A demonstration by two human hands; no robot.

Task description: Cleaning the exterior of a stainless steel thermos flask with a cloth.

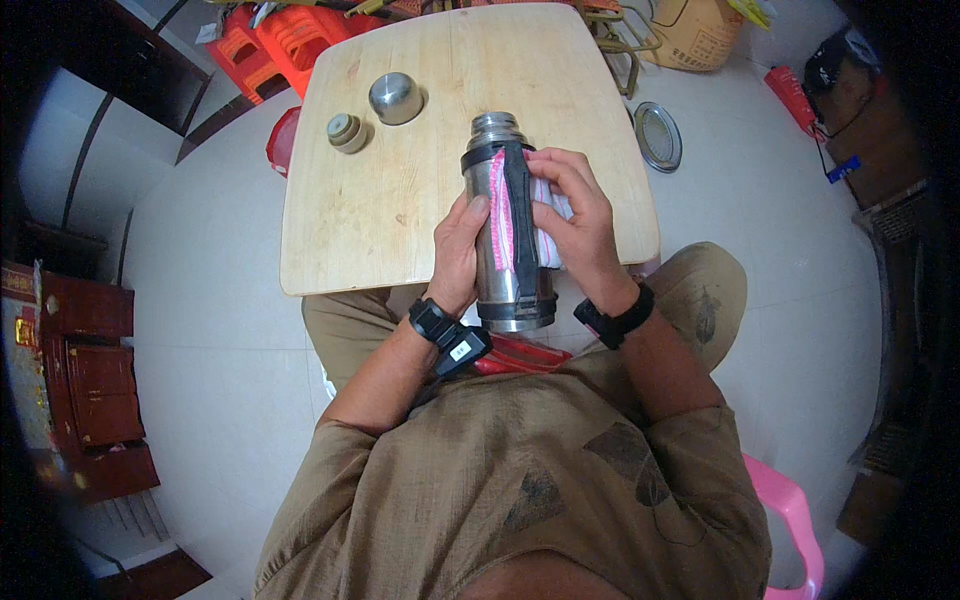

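A stainless steel vacuum flask (487, 289) with a black carrying handle (517, 217) is held above my lap at the near table edge. Its threaded neck (496, 127) is uncovered and points away from me. My left hand (457, 247) grips the flask's left side, thumb on the steel. My right hand (577, 206) presses a pink-and-white striped cloth (551, 244) against the right side; part of the cloth passes under the handle. The steel cup lid (395, 98) rests dome up at the table's far left, and the flask's stopper (346, 133) stands beside it.
The light wooden table (375, 232) has rounded corners. Red plastic stools (292, 45) stand beyond its far left corner. On the floor to the right lies an oval metal tray (658, 136). A pink plastic chair part (787, 502) curves behind my right side.
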